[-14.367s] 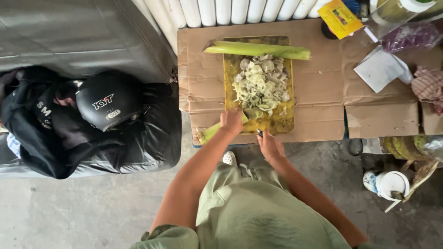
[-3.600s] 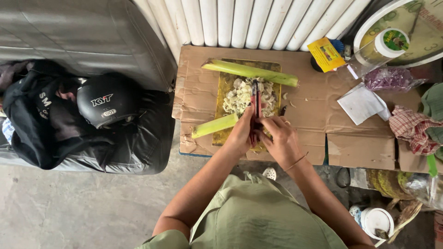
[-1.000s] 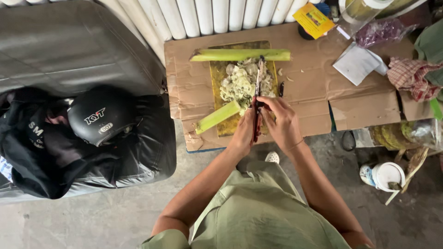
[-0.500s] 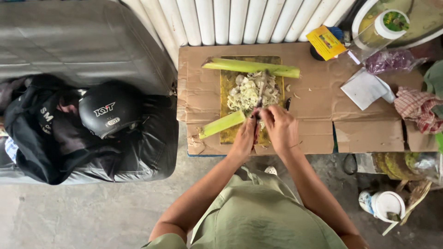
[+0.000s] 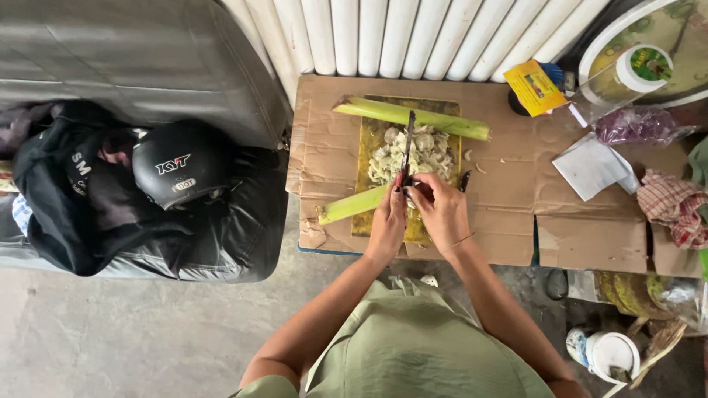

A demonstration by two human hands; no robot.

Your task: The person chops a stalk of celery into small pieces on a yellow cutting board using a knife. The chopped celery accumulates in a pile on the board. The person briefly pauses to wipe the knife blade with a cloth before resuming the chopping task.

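Two green stalks lie on our cutting board (image 5: 383, 221), and we note how each one runs. Farthest left, outside the work, a black helmet (image 5: 181, 173) sits on a dark bag. Next comes the near stalk (image 5: 354, 206), slanting from the board's left edge up toward our hands. Our left hand (image 5: 389, 221) is closed over its right end, fingers curled down and pinning it to the board. Just beside it, our right hand (image 5: 441, 210) is wrapped tight around a knife (image 5: 407, 144), whose blade points away from us over the pile of pale chopped pieces (image 5: 417, 151). So the stalk's long axis crosses the blade at an angle, with the left hand nearer to it. The far stalk (image 5: 409, 118) lies untouched along the board's far edge.
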